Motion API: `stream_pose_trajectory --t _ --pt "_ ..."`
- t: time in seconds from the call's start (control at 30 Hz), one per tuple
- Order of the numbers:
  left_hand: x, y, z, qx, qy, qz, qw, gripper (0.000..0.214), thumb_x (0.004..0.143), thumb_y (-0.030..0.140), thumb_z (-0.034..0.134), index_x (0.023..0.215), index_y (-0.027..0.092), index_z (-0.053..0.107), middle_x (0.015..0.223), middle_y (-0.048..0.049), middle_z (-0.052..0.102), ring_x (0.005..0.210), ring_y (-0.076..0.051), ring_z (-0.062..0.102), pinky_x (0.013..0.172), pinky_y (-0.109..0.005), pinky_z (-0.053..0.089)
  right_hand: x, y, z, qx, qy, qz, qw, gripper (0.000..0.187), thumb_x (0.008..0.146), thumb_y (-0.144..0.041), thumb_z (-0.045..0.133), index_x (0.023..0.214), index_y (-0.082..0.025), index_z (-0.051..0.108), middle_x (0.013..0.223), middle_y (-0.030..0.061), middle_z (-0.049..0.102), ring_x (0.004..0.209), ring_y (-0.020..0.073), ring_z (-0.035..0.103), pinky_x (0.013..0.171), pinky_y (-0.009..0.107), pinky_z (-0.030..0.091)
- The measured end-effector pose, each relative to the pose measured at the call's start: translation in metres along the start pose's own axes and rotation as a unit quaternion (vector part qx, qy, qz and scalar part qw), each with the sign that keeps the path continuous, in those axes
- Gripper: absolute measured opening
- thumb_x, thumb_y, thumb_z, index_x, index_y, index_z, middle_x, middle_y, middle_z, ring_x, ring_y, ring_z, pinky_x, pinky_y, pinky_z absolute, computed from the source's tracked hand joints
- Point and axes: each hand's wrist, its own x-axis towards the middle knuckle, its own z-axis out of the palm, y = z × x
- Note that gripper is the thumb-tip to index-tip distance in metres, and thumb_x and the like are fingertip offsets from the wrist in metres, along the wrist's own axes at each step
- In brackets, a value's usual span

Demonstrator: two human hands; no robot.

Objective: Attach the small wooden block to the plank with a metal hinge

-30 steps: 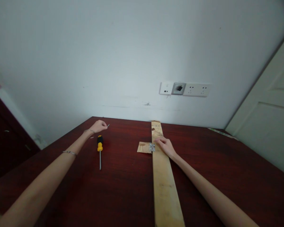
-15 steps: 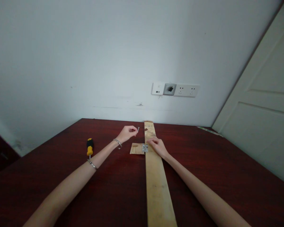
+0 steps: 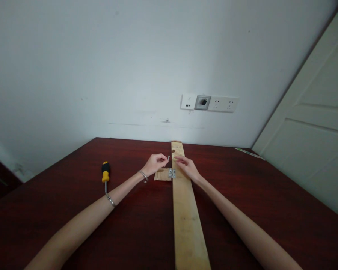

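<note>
The dark red table carries the long plank flat from its far edge nearwards, presumably for firm backing; over it the right hand curls its fingers, gripping what, if anything, I cannot tell, while the left hand pinches the screw beside the plank's left edge, probably by its shank for control, near the small wood piece and bridging hinge. Around them, the left forearm obstructs the screwdriver's tip towards the table's left edge.
</note>
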Motion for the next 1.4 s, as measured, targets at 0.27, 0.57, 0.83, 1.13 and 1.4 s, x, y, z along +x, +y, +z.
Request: stream_pose_trajectory --t 0.27,0.57,0.83,1.13,1.4 --pt "-0.005 0.006 0.009 0.005 -0.028 0.024 0.999 0.013 0.075 0.027 0.062 0.074 0.014 0.062 0.074 -0.0041 0.063 0.069 -0.014 0.058 0.068 -0.026 0.047 -0.005 -0.027 0.003 0.032 -0.028 -0.005 0.999 0.022 0.068 -0.036 0.067 0.081 -0.019 0.072 0.087 0.0044 0.072 0.081 0.0193 0.063 0.078 0.033 0.048" --pt "-0.004 0.001 0.009 0.012 -0.073 0.026 0.997 0.012 0.075 0.025 0.062 0.076 0.013 0.064 0.075 -0.0046 0.064 0.071 -0.015 0.059 0.07 -0.027 0.046 -0.007 -0.024 0.007 0.036 -0.034 -0.031 0.998 0.018 0.066 -0.036 0.07 0.071 -0.019 0.071 0.074 0.003 0.07 0.072 0.0174 0.062 0.071 0.031 0.048" --pt "-0.002 -0.006 -0.011 0.195 -0.134 0.038 0.971 0.052 0.063 0.038 0.076 0.107 0.015 0.06 0.1 -0.0085 0.059 0.087 -0.02 0.056 0.077 -0.03 0.046 -0.007 -0.011 0.006 -0.022 -0.022 -0.054 0.998 0.015 0.067 -0.034 0.068 0.07 -0.02 0.07 0.089 0.0062 0.066 0.087 0.0205 0.06 0.071 0.031 0.047" --pt "-0.004 -0.021 -0.01 0.339 -0.246 0.051 0.907 0.084 0.055 0.057 0.076 0.122 0.012 0.052 0.112 -0.0133 0.052 0.104 -0.029 0.045 0.09 -0.037 0.037 -0.014 -0.001 0.009 -0.1 -0.081 -0.09 0.988 0.012 0.07 -0.033 0.068 0.074 -0.022 0.072 0.099 0.0054 0.061 0.097 0.0208 0.056 0.094 0.037 0.039" --pt "-0.005 -0.02 -0.01 0.364 -0.246 0.043 0.897 0.082 0.058 0.057 0.075 0.121 0.011 0.052 0.111 -0.0132 0.05 0.104 -0.029 0.044 0.09 -0.036 0.037 -0.015 -0.001 0.012 -0.116 -0.096 -0.084 0.985 0.01 0.07 -0.03 0.068 0.072 -0.021 0.071 0.098 0.005 0.058 0.099 0.021 0.055 0.094 0.036 0.038"
